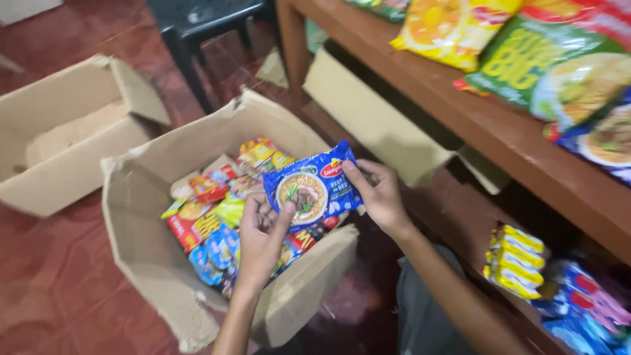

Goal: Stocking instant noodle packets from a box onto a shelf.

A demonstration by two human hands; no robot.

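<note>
A long brown wooden shelf unit [499, 141] runs down the right side, its top lined with big yellow and green snack bags [526, 46]; on its lower level sit a bundle of yellow packets [516, 260] and some blue packets [585, 309]. On the red floor stands a large open cardboard box [141, 243], torn at the rim and filled with a jumble of colourful noodle packets [210, 223]. A second cardboard box [62, 138] lies open to its left, and a flattened piece of cardboard [374, 118] leans against the shelf behind. A dark plastic chair [197, 26] stands at the top.

Above the full box, both hands hold up one blue noodle packet [314, 186]. The left hand [261, 240] pinches its lower edge with thumb and fingers closed on it. The right hand [380, 195] grips its right edge, fingers curled around the wrapper.
</note>
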